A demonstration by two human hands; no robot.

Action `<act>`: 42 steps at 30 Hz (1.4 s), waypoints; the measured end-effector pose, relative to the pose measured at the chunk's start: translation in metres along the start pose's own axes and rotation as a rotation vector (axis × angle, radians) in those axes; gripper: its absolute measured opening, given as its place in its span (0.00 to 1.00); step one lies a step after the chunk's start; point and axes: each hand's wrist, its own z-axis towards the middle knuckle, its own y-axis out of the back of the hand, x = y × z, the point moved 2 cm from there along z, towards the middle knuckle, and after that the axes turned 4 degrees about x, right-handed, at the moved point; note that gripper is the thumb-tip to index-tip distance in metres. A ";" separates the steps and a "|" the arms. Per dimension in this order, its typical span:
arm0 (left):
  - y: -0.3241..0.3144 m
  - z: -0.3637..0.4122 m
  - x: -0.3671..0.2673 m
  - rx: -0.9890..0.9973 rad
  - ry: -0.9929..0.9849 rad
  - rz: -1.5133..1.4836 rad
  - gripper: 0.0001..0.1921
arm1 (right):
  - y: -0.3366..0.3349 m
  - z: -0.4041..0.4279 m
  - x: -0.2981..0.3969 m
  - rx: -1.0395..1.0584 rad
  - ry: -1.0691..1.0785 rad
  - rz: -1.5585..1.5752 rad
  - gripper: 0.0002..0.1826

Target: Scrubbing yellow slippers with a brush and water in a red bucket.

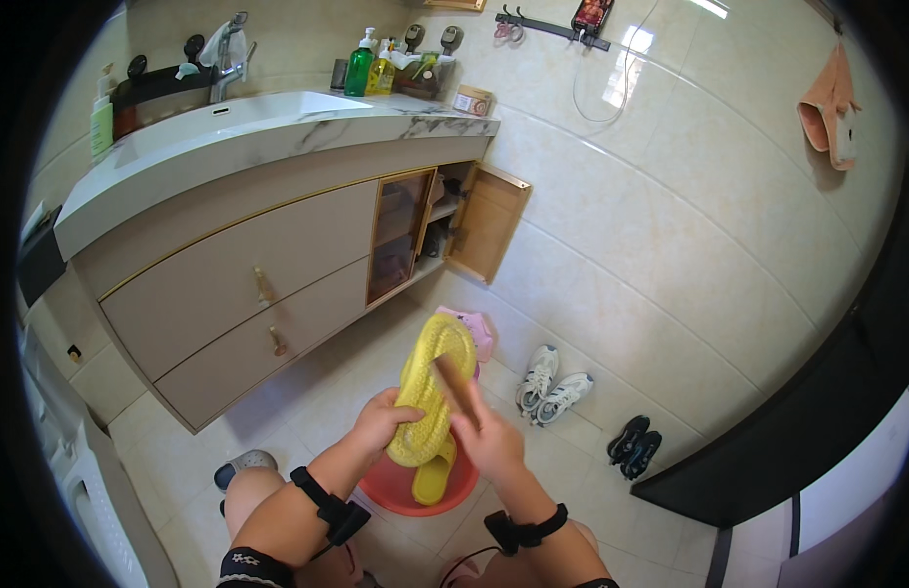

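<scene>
A yellow slipper (432, 382) is held up by my left hand (384, 419), its textured face towards me and my thumb over its lower edge. My right hand (491, 437) grips a brown brush (454, 386), blurred, that lies across the slipper's right side; its bristles cannot be made out. Below both hands a red basin (384, 489) stands on the tiled floor. In it lies a second yellow slipper (434, 478), partly hidden by the raised one.
White sneakers (553, 386) and black shoes (634, 447) stand by the wall at the right. A pink item (478, 331) lies behind the raised slipper. The vanity cabinet (263, 294) hangs at the left, its far door (491, 220) swung out. A grey clog (247, 463) is at the lower left.
</scene>
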 end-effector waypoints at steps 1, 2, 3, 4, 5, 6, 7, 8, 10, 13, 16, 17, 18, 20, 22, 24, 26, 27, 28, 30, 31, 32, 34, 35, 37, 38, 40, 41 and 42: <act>0.008 0.004 0.003 -0.028 0.021 -0.006 0.18 | -0.003 -0.006 0.009 0.016 0.106 0.028 0.33; 0.012 0.007 0.004 -0.056 0.042 -0.012 0.20 | -0.006 -0.011 0.014 0.025 0.150 0.035 0.33; 0.012 0.006 0.003 -0.059 0.042 -0.012 0.20 | -0.006 -0.010 0.014 0.027 0.151 0.037 0.33; 0.012 0.005 0.001 -0.046 0.023 -0.033 0.19 | -0.004 -0.006 0.013 0.031 0.136 0.005 0.33; 0.011 0.004 0.000 -0.033 0.004 -0.053 0.19 | -0.001 -0.001 0.012 0.036 0.122 -0.027 0.33; 0.010 0.004 0.001 -0.014 -0.008 -0.054 0.20 | 0.003 0.005 0.009 -0.003 0.079 -0.008 0.33; 0.005 0.004 0.001 -0.011 -0.005 -0.055 0.20 | 0.008 0.011 0.002 -0.004 0.076 -0.011 0.33; -0.001 0.001 -0.001 0.003 -0.006 -0.043 0.19 | 0.011 0.016 -0.008 -0.007 -0.027 -0.005 0.33; -0.001 0.001 0.001 0.011 -0.010 -0.032 0.19 | 0.016 0.018 -0.013 0.001 -0.131 0.014 0.33; 0.008 0.006 0.007 -0.028 -0.010 -0.015 0.19 | 0.006 0.003 -0.001 0.047 0.002 0.045 0.33; 0.014 0.008 0.000 -0.066 -0.025 -0.092 0.19 | -0.003 -0.007 0.016 0.028 0.154 0.068 0.33; 0.014 0.008 0.000 -0.069 -0.023 -0.093 0.19 | -0.002 -0.007 0.020 0.060 0.175 0.064 0.33; 0.013 0.006 -0.002 -0.059 -0.027 -0.085 0.19 | 0.001 -0.003 0.019 0.061 0.151 0.050 0.33; 0.004 0.003 -0.004 -0.043 -0.020 -0.070 0.18 | 0.006 0.008 0.005 0.006 0.075 0.045 0.33; 0.002 0.003 -0.001 -0.025 -0.016 -0.056 0.19 | 0.014 0.019 -0.010 -0.022 -0.096 0.013 0.34; 0.001 0.002 0.000 -0.003 -0.012 -0.044 0.19 | 0.014 0.016 -0.012 -0.001 -0.106 -0.006 0.34; 0.001 0.003 0.000 -0.037 -0.031 -0.039 0.20 | 0.009 0.008 -0.009 -0.033 -0.003 0.034 0.34; 0.006 0.002 -0.001 -0.045 -0.033 -0.039 0.20 | 0.006 0.002 0.003 0.061 -0.004 0.034 0.34; 0.010 0.005 0.000 -0.054 -0.030 -0.084 0.20 | 0.002 -0.003 0.010 0.058 0.074 0.051 0.34; 0.016 0.008 -0.003 -0.050 -0.029 -0.133 0.19 | -0.001 -0.006 0.020 0.076 0.130 0.067 0.34; 0.014 0.006 -0.005 -0.053 -0.026 -0.134 0.19 | 0.001 -0.002 0.020 0.079 0.129 0.068 0.34; 0.010 0.003 -0.007 -0.036 -0.018 -0.120 0.20 | 0.006 0.004 0.017 0.067 0.059 0.059 0.34; 0.003 0.002 -0.007 -0.014 -0.015 -0.105 0.20 | 0.009 0.014 -0.001 -0.015 -0.032 0.049 0.33; -0.001 0.002 -0.004 0.016 -0.002 -0.067 0.20 | 0.010 0.017 -0.013 -0.019 -0.033 0.045 0.33; -0.001 0.000 -0.003 0.038 0.007 -0.030 0.20 | 0.016 0.022 -0.022 -0.078 -0.139 0.135 0.33; -0.002 -0.002 -0.004 0.041 0.015 -0.026 0.21 | 0.017 0.021 -0.022 -0.051 -0.145 0.124 0.33; 0.000 -0.002 -0.002 0.046 0.020 -0.023 0.21 | 0.011 0.014 -0.015 -0.032 -0.095 0.127 0.33; 0.006 0.000 0.001 0.017 0.005 -0.043 0.21 | 0.006 0.009 -0.010 -0.013 -0.049 0.130 0.33; 0.011 0.002 0.003 -0.014 -0.009 -0.062 0.22 | 0.002 0.003 -0.002 0.003 0.021 0.154 0.33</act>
